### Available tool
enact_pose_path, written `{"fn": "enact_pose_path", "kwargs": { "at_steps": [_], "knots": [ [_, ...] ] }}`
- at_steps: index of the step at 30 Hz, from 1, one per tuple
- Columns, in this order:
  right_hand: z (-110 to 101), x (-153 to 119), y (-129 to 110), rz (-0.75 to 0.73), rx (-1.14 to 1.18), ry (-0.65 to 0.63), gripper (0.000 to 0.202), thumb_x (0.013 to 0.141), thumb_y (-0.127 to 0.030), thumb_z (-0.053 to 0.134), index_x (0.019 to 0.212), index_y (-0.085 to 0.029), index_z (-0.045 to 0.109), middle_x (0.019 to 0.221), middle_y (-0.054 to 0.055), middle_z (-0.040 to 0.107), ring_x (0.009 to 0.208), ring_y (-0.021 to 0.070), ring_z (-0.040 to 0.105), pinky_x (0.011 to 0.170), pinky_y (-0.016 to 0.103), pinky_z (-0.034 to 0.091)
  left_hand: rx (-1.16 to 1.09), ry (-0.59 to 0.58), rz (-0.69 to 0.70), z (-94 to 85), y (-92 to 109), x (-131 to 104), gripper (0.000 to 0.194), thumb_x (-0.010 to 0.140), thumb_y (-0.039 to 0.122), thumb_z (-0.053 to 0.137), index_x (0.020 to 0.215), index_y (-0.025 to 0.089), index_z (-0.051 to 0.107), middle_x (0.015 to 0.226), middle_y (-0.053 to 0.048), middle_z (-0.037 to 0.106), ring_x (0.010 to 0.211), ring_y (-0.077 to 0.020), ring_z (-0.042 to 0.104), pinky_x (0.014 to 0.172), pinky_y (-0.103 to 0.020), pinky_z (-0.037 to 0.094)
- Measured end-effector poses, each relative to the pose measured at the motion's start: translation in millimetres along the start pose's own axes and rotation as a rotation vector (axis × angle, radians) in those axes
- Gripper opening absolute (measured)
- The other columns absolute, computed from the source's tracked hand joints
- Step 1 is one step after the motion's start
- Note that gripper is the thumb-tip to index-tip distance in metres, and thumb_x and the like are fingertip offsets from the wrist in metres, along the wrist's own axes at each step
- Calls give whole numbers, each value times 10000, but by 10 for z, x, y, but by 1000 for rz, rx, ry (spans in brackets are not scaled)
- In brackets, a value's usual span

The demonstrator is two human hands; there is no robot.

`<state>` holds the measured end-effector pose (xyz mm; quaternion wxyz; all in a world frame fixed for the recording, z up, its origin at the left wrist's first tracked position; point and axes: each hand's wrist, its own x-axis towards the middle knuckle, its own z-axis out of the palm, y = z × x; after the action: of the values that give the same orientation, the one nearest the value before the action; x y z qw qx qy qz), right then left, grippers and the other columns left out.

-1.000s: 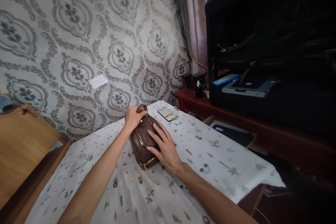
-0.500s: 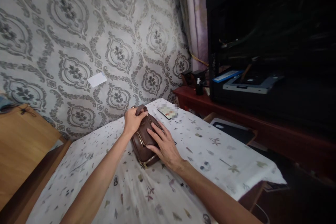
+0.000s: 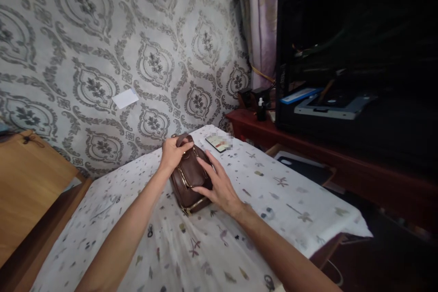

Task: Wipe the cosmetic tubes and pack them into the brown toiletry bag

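Observation:
A brown leather handbag (image 3: 192, 172) with gold zips lies on the patterned white cloth (image 3: 164, 246). At its far end, my left hand (image 3: 171, 153) is closed on the bag near the short top handle (image 3: 185, 138), thumb lying across the top edge. Over the bag's right side is my right hand (image 3: 221, 187), its fingers spread and the thumb by the front zip. Whether those fingertips touch the leather I cannot tell. Just beyond the bag lies a phone (image 3: 216, 143) with its screen lit and partly blurred.
On the right, a large black screen or cabinet (image 3: 342, 23) stands on a red-brown shelf (image 3: 308, 146), beside a small dark bottle (image 3: 261, 110). An open drawer (image 3: 301, 166) juts out below. A wooden panel (image 3: 34, 191) borders the left; a patterned wall (image 3: 191, 32) rises behind.
My right hand has shifted slightly right, and its fingers have opened wider from the bag's surface. The left hand keeps its hold. The view has tilted a little.

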<state>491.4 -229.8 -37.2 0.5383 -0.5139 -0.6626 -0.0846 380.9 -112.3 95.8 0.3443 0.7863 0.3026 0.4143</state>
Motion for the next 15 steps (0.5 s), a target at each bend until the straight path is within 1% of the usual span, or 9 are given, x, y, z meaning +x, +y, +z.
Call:
{"fn": "enact_pose_path", "kwargs": {
  "at_steps": [1, 3, 6, 9, 11, 13, 14, 15],
  "knots": [
    [-17, 7, 13, 36, 34, -13, 894, 843, -461, 717, 1575, -291, 233, 1649, 146, 220, 1501, 334, 282, 1183, 543, 351, -3, 4, -8, 5, -6, 5, 220, 637, 374, 735, 608, 173, 651, 575, 40, 576, 564, -116, 483, 590, -247, 374],
    [-54, 24, 33, 98, 110, -50, 958, 817, -395, 747, 1584, -282, 186, 1646, 152, 216, 1509, 332, 261, 1193, 538, 329, -6, -3, -16, 12, -10, 10, 221, 640, 375, 731, 602, 175, 646, 571, 39, 571, 564, -118, 483, 583, -246, 372],
    [-119, 57, 35, 138, 240, -109, 945, 803, -287, 712, 1582, -254, 180, 1629, 153, 261, 1510, 323, 259, 1202, 535, 302, 27, -18, -5, 14, 0, 7, 227, 665, 374, 714, 598, 180, 618, 563, 43, 552, 562, -120, 479, 582, -248, 368],
    [-186, 84, 7, 180, 352, -117, 819, 851, -237, 598, 1570, -251, 206, 1619, 121, 303, 1490, 289, 312, 1194, 502, 330, 178, -14, 57, 7, 35, -28, 195, 731, 351, 680, 645, 183, 631, 606, 29, 581, 610, -144, 518, 622, -263, 390],
    [-206, 93, -10, 220, 416, -96, 714, 900, -251, 524, 1554, -252, 240, 1606, 108, 338, 1462, 270, 365, 1167, 477, 380, 307, 5, 113, -5, 73, -92, 148, 783, 326, 660, 734, 186, 672, 711, -4, 652, 721, -183, 577, 710, -294, 429],
    [-197, 97, -14, 283, 454, -32, 608, 940, -305, 485, 1517, -242, 306, 1560, 121, 409, 1412, 265, 437, 1127, 468, 429, 414, 7, 174, -22, 113, -202, 120, 822, 297, 649, 869, 198, 700, 868, -41, 707, 874, -226, 608, 831, -339, 446],
    [-183, 98, -11, 327, 455, 12, 556, 950, -342, 482, 1480, -233, 356, 1507, 134, 469, 1365, 266, 488, 1096, 469, 458, 462, 3, 201, -32, 129, -273, 152, 830, 293, 657, 949, 208, 699, 950, -55, 715, 948, -245, 606, 882, -362, 442],
    [-166, 99, -8, 374, 444, 56, 500, 954, -378, 488, 1424, -223, 419, 1433, 141, 533, 1305, 267, 539, 1059, 468, 487, 509, -6, 224, -41, 140, -352, 224, 828, 299, 674, 1037, 220, 685, 1031, -65, 711, 1019, -263, 594, 922, -383, 435]
  ]
}}
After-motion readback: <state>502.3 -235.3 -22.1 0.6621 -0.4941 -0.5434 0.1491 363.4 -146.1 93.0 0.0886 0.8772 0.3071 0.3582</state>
